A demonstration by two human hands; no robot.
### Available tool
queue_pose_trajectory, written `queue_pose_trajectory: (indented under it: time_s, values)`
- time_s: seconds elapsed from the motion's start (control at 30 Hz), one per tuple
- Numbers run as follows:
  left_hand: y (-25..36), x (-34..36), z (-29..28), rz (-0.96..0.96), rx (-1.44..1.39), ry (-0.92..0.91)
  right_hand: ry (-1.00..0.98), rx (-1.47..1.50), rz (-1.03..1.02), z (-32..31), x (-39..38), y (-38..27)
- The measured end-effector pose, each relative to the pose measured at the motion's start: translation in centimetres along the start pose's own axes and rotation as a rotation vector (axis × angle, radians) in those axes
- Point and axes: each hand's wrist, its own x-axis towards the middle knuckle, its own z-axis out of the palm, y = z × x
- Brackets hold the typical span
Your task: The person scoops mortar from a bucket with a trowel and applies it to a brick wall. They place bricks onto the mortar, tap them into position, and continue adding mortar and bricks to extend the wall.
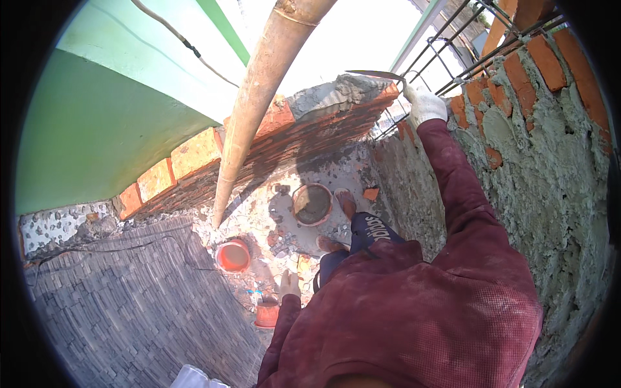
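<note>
My right hand point(425, 103), in a white glove, reaches out to the far end of a low brick wall point(310, 139). It is closed around a trowel point(378, 74), whose thin dark blade is seen nearly edge-on over the wall top. Wet grey mortar point(339, 92) lies along that part of the wall. Down at my left side hangs my left hand point(290, 284), also gloved, with its fingers stretched out and nothing visible in them. It is just above an orange bucket point(266, 313) in this view.
A bamboo pole point(259, 97) slants across the low wall. Near my feet stands a tub of mortar point(312, 204); another orange bucket point(233, 257) is left of it. Rubble covers the floor. A rough mortared brick wall point(530, 181) rises on my right, with steel rebar point(453, 42) beyond.
</note>
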Motion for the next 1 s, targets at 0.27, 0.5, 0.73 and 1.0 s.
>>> queue_pose_trajectory:
  time_s: [0.27,0.5,0.73,1.0]
  values:
    - [0.8,2.6,-0.3,0.124,-0.021,-0.106,-0.228,0.568,0.03,0.0,-3.5,-2.8]
    - [4.9,3.5,-2.5,0.065,0.065,-0.144,-0.555,0.548,0.095,2.0,-2.4,-3.7]
    - [7.5,4.2,-1.6,0.082,0.059,-0.156,-0.597,0.505,0.123,2.7,-1.5,-0.7]
    - [7.9,5.8,1.1,0.016,0.021,-0.27,-0.572,0.444,-0.062,2.1,-1.2,-6.4]
